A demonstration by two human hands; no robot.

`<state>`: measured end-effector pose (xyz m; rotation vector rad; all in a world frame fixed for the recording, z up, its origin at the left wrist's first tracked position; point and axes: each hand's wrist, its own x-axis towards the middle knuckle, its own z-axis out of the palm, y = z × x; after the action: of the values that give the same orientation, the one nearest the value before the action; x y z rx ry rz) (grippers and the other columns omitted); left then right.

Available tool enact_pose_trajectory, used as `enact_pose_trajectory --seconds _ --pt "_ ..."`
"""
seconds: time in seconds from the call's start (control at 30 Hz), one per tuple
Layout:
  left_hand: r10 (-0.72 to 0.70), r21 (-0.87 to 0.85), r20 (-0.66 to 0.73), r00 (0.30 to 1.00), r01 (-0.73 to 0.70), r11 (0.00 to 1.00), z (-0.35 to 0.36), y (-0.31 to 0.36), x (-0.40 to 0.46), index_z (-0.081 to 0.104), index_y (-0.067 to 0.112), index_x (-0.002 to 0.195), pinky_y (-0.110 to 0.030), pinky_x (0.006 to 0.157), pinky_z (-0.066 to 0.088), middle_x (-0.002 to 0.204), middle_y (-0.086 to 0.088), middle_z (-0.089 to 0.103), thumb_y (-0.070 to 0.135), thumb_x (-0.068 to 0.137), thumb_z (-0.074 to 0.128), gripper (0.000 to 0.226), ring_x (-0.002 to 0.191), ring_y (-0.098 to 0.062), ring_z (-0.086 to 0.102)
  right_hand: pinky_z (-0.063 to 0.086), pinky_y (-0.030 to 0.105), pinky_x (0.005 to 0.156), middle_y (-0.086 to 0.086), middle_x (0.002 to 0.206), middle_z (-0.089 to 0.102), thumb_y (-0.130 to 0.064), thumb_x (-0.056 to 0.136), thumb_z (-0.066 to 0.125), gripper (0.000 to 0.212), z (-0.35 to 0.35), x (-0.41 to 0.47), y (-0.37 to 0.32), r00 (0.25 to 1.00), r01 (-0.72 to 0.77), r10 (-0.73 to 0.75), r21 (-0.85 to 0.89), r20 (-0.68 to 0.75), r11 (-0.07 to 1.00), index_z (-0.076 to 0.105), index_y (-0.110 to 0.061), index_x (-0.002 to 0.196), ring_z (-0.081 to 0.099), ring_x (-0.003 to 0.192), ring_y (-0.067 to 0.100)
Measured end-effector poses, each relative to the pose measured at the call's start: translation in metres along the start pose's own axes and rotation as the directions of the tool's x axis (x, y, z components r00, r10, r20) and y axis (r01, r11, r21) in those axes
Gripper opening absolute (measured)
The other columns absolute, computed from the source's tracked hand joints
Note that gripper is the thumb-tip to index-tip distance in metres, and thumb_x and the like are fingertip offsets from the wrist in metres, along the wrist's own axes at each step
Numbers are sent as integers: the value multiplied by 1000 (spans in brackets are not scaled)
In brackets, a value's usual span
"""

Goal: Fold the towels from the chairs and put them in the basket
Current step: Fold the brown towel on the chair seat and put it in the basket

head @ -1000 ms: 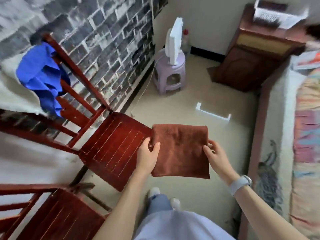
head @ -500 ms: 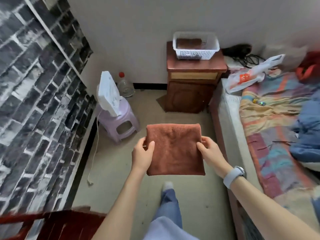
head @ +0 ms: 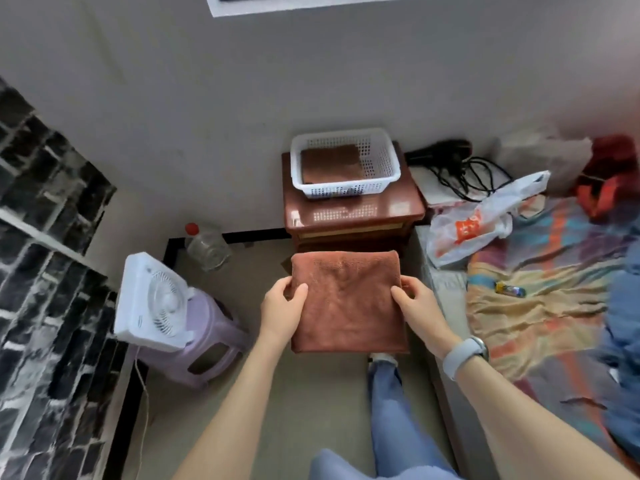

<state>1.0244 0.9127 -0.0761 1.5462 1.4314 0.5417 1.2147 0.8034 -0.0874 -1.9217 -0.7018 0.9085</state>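
Step in hand: the person is carrying a folded brown towel (head: pixel 348 299) toward the basket; by my reading the folding of this one is finished and the placing is not yet done.
Next move: it is calling for a reach forward and up over the near rim of the white basket (head: pixel 388 168), then a level lowering, so the folds are not slipping open.
Cabinet: the red-brown bedside cabinet (head: pixel 353 213) is standing against the wall and bearing the basket toward its back edge, the front strip of its top lying bare.
Basket: it is already holding another brown towel (head: pixel 329 164), lying flat toward its left side.
Towel in hand: it is hanging in the air in front of the cabinet, a neat thick rectangle, plush, its edges lining up.
Left hand (head: pixel 280 311): it is gripping the towel's left edge, thumb lying on top, fingers curling beneath.
Right hand (head: pixel 414 306): it is gripping the right edge the same way.
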Motion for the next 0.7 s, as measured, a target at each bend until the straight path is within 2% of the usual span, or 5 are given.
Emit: enact_pose_trajectory --seconds 0.1,0.3,0.4,0.5,0.7 --pt "-51 -91 -35 998 48 995 26 33 62 59 8 117 -37 93 47 111 -5 64 21 88 58 32 102 -19 59 49 40 90 -2 106 59 -23 93 47 27 -16 79 -19 999 2 -3 37 37 999 53 -17 119 56 101 17" --pt "-258 -342 -61 964 223 913 74 91 160 57 8 120 -23 75 46 105 0 61 19 89 57 32 88 -9 58 50 42 89 -1 103 61 -20 92 49 16 -45 205 -58 991 -67 52 116 127 991 52 -25 107 58 100 17" --pt "-284 -322 -67 957 248 913 85 111 206 56 9 121 -22 70 45 98 5 61 20 91 54 32 85 -8 56 50 41 90 -5 101 59 -19 92 48 16 -48 256 -75 986 -89 70 120 153 989 52 -24 106 57 101 17" --pt "-281 -267 -82 956 251 930 88 124 254 55 10 120 -23 72 45 103 1 60 22 94 49 30 88 -10 56 51 34 84 -1 107 58 -21 93 47 23 -40 303 -92 981 -106 85 114 175 988 51 -21 116 57 100 16" --pt "-284 -183 -83 955 265 947 88 129 348 54 9 123 -35 90 48 111 -4 59 23 95 44 33 100 -20 57 49 34 90 -1 113 56 -22 95 44 22 -12 378 -113 971 -137 111 117 210 984 47 -24 117 56 105 15"
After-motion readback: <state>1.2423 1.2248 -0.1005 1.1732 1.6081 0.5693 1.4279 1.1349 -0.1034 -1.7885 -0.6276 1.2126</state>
